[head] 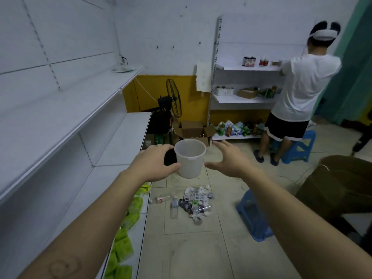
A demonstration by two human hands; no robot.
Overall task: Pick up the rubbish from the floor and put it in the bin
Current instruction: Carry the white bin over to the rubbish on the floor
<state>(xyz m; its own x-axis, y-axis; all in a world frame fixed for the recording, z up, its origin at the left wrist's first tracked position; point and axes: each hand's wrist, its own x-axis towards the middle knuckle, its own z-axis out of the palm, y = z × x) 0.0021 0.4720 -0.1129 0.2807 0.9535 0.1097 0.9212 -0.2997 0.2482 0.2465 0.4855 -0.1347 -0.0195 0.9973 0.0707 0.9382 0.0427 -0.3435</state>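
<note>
A translucent white plastic bin (190, 159) stands upright on the tiled floor, and I see nothing inside it. My left hand (155, 163) curves around its left side, the thumb touching the wall, fingers apart. My right hand (228, 160) is spread just right of the bin, a small gap away. Nearer me on the floor lies a pile of rubbish (198, 201): crumpled wrappers and clear packaging. A clear plastic bottle (174, 207) lies beside the pile, and a smaller bottle (161, 198) lies to its left.
White shelving (66, 121) runs along the left, with green packets (124, 246) on its bottom board. A blue stool (254, 215) stands right of the rubbish. Another person (296, 93) stands at the far shelves beside a second blue stool (300, 147). Cardboard boxes (193, 130) and a fan (174, 97) sit behind the bin.
</note>
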